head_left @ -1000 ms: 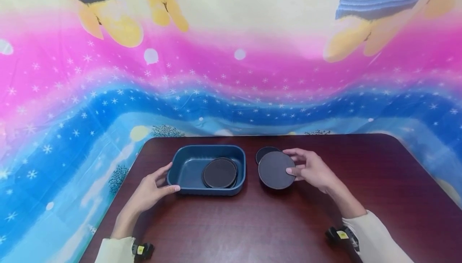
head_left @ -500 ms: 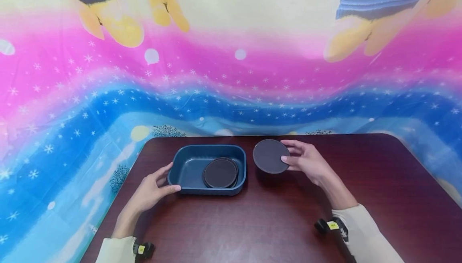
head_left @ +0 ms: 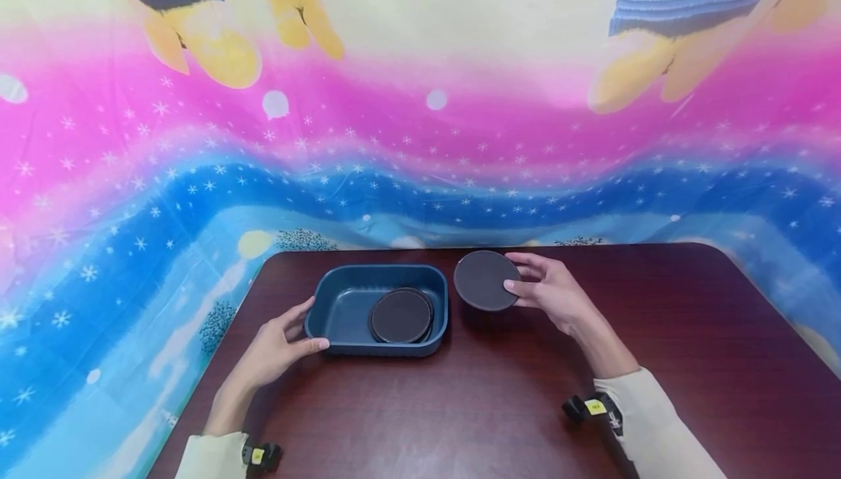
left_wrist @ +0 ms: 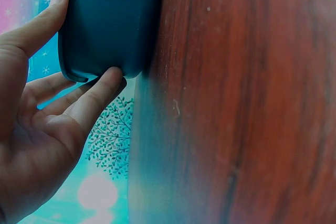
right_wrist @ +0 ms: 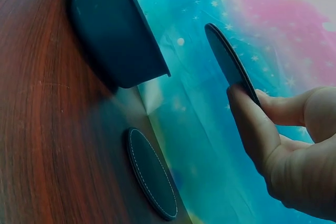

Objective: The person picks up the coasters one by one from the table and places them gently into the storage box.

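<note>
My right hand (head_left: 550,290) pinches a round dark coaster (head_left: 486,280) by its right edge, thumb on one face and fingers on the other. In the right wrist view the held coaster (right_wrist: 228,59) is lifted above the table, and a second stitched coaster (right_wrist: 152,174) lies on the wood below. The held one hides that second coaster in the head view. My left hand (head_left: 276,344) grips the left end of a dark blue rectangular container (head_left: 388,349), thumb at the near rim. Inside the container, toward its right side, lies a small stack of coasters (head_left: 401,315).
The dark red wooden table (head_left: 420,413) has its far edge just behind the container. A colourful printed cloth (head_left: 420,128) hangs behind and at the left. Each wrist wears a small black camera (head_left: 591,409).
My right hand has carried its coaster left and toward the far edge, over the coaster on the table. The left hand and the container stay in place.
</note>
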Demonstrator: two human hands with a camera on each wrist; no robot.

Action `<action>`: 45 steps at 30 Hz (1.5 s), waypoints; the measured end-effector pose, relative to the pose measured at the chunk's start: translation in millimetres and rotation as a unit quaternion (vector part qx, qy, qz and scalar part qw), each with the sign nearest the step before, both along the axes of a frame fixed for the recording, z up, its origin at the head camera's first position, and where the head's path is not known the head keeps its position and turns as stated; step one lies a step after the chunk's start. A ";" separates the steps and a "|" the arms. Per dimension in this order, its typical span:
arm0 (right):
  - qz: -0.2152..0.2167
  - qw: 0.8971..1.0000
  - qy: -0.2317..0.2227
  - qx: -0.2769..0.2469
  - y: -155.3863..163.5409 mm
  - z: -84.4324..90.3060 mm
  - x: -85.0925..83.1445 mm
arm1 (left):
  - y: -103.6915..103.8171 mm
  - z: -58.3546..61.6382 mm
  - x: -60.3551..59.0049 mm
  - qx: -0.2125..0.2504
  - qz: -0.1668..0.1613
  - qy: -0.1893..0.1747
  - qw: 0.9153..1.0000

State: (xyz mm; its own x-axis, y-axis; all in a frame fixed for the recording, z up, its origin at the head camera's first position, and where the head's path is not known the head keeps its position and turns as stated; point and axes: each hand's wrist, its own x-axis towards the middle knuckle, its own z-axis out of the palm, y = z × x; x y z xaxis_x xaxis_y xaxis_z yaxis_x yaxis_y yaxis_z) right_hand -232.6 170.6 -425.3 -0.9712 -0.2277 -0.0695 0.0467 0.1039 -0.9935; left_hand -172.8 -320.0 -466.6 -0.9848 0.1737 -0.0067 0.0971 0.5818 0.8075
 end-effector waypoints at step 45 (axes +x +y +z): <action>-0.003 0.999 -0.010 -0.032 -51.0 3.9 -9.1 | 0.8 0.4 0.2 -0.008 0.006 -0.004 1.000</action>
